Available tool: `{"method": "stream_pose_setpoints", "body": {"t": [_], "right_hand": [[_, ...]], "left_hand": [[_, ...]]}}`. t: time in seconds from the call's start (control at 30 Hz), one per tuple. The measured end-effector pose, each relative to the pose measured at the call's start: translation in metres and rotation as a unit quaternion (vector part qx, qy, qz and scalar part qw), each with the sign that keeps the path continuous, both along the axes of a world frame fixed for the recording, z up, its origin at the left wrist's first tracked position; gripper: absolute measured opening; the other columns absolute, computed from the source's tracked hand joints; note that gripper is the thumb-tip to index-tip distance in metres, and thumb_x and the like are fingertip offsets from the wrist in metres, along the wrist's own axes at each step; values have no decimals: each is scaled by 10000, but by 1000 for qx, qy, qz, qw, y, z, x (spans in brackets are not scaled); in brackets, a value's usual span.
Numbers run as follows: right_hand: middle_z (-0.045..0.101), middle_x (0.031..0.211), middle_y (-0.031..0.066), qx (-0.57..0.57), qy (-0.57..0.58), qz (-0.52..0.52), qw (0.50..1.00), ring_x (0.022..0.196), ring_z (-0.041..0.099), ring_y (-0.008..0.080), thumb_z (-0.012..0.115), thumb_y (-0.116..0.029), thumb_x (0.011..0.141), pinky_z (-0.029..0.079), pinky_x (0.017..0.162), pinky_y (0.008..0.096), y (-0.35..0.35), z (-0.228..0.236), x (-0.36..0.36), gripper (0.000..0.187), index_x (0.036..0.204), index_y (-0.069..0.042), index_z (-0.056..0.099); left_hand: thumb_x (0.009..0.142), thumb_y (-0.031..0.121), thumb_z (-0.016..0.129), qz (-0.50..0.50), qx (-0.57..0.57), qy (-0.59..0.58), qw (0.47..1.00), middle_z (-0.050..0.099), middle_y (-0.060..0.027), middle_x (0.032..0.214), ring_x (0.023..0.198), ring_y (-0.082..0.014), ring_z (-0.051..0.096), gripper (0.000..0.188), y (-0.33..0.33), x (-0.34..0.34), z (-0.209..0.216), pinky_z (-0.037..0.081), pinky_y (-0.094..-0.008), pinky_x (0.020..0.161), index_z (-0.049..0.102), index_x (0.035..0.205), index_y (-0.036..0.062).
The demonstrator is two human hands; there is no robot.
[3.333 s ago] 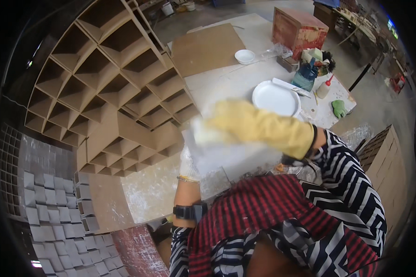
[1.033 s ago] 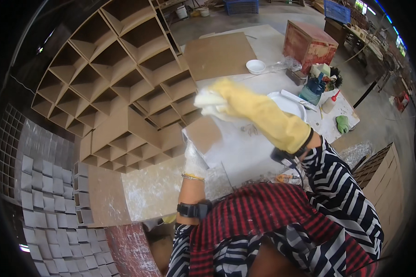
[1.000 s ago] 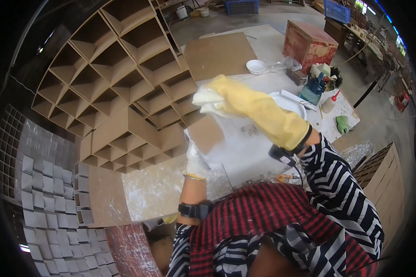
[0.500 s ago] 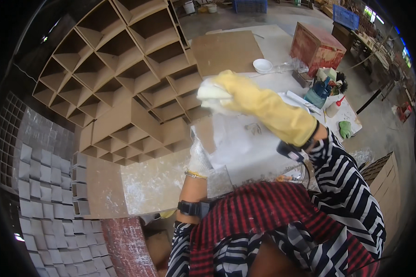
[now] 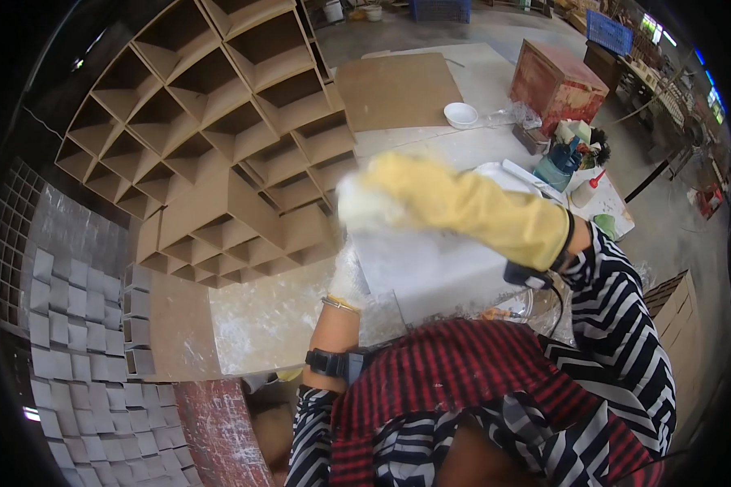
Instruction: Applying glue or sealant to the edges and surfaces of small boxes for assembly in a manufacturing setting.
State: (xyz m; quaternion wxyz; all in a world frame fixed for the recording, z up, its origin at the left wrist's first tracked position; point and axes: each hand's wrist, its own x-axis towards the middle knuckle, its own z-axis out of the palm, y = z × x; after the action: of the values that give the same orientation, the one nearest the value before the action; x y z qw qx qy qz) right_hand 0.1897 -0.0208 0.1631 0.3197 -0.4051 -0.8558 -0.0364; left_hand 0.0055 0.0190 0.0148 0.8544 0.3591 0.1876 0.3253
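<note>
My right hand (image 5: 410,191) wears a long yellow rubber glove, blurred by motion, and is closed on a white cloth (image 5: 365,203). The cloth's outline is smeared. Beneath that hand lies a pale white panel (image 5: 439,268) on the worktable. My left hand (image 5: 349,274), in a white knit glove, rests by the panel's left edge. Its fingers are mostly hidden near the cloth, so their grip does not show.
A large brown board shelf with many square cells (image 5: 227,97) stands at left. Stacked grey boxes (image 5: 77,349) fill the lower left. Farther off are a brown board (image 5: 398,89), a white bowl (image 5: 461,115), a red box (image 5: 556,85) and a blue-green bottle (image 5: 559,166).
My right hand has come down and nearer with the cloth, its forearm shifting slightly right. The cloth now covers the area at my left fingertips. My left hand has barely moved.
</note>
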Motion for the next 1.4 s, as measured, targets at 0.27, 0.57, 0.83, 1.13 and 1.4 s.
{"method": "stream_pose_setpoints", "body": {"t": [0.27, 0.57, 0.83, 1.13, 1.4], "right_hand": [[624, 862, 139, -100, -94, -113, 984, 818, 624, 370, 646, -223, 757, 511, 713, 447, -11, 11, 13, 325, 1050, -117, 554], [605, 860, 124, -102, -193, 49, 975, 863, 593, 340, 611, -227, 745, 492, 706, 445, -72, -9, -13, 446, 1176, -133, 540], [607, 810, 132, 121, 47, -161, 978, 779, 626, 323, 597, -240, 778, 513, 672, 428, -27, -4, 26, 262, 1011, -124, 567], [622, 994, 131, -132, -142, -117, 974, 1000, 583, 315, 668, -125, 708, 481, 842, 423, -34, -1, 16, 377, 1070, -99, 567], [548, 1179, 133, -178, 379, -183, 889, 1097, 539, 238, 651, -73, 768, 425, 945, 322, -58, -11, 39, 480, 1229, -44, 522]], "left_hand": [[943, 415, 440, -1, 44, 95, 994, 597, -119, 1143, 1007, -244, 594, 474, -24, 27, 25, 516, -368, 850, 521, 1212, 33], [950, 445, 435, -10, -90, 66, 994, 586, -111, 1171, 1039, -237, 583, 506, -15, 8, 19, 504, -363, 869, 510, 1250, 44], [951, 404, 454, 6, -70, 66, 995, 567, -129, 1208, 1070, -250, 570, 486, -20, 0, 23, 491, -376, 898, 493, 1271, 41], [950, 406, 467, -34, -90, 97, 991, 575, -124, 1209, 1069, -263, 580, 502, -24, 11, 18, 496, -374, 886, 497, 1259, 12], [907, 313, 504, 57, -40, -100, 993, 546, -144, 1248, 1146, -307, 523, 464, -6, 5, 17, 425, -436, 979, 492, 1259, 11]]}}
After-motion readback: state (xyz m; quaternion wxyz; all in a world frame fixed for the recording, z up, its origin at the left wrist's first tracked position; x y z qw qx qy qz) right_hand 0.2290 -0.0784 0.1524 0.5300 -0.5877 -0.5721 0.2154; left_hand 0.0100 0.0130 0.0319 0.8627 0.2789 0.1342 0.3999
